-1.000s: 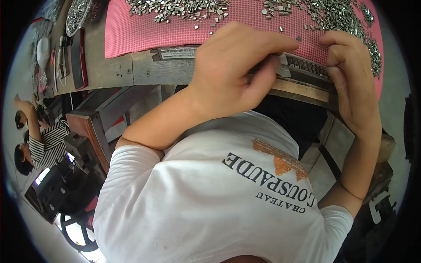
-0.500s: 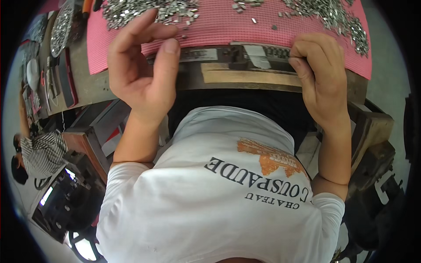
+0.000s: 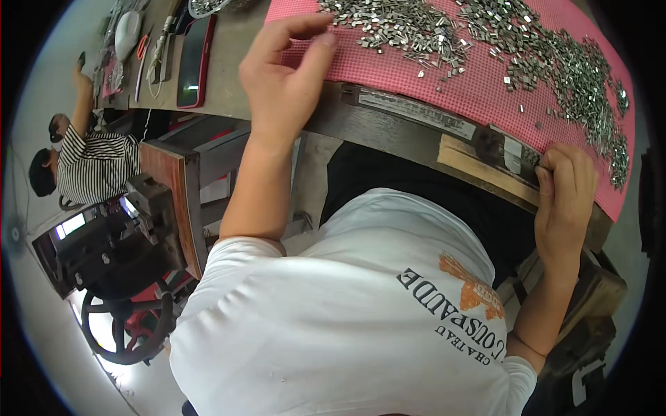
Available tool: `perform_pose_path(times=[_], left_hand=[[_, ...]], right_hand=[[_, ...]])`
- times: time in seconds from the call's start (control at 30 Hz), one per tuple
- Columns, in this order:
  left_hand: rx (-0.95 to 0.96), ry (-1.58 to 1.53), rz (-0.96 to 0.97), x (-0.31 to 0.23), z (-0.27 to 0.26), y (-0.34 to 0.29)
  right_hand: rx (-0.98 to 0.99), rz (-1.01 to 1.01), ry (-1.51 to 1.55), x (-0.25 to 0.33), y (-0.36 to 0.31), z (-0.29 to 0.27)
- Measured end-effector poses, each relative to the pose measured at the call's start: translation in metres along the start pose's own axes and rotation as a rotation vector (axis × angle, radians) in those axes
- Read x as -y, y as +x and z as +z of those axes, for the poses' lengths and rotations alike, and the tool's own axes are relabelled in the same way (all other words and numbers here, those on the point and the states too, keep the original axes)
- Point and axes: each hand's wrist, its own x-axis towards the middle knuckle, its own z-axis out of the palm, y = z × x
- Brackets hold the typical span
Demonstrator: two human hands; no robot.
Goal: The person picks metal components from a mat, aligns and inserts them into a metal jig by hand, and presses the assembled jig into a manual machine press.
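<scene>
Small shiny metal pieces lie in loose heaps on a pink textured mat. My left hand hovers at the mat's left edge near the closest heap, its thumb and index finger apart and nothing visible between them. Along the table's front edge runs a dark metal fixture with a long pale inset strip. At the fixture's right end, my right hand has its fingers curled and thumb pressed in; whatever they pinch is hidden. A light wooden strip sits in front of the fixture, close to that hand.
Left of the mat lie a red-edged phone, thin hand tools and a white rounded object. A machine with a black handwheel stands at lower left. Beyond it sits a person in a striped shirt.
The view has swung, so the table now slants down to the right. My left hand's fingers have drawn closer together beside the heap. My right hand stays at the fixture's end.
</scene>
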Motion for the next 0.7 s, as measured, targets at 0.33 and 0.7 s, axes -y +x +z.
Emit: perform_pose_path(times=[0.33,0.7], left_hand=[[0.006,0.153,0.05,0.003,-0.015,0.008],[0.182,0.402,0.29,0.009,-0.022,0.031]], right_hand=[[-0.054,0.001,0.042,0.013,-0.004,-0.013],[-0.053,0.041,0.045,0.016,-0.005,-0.013]])
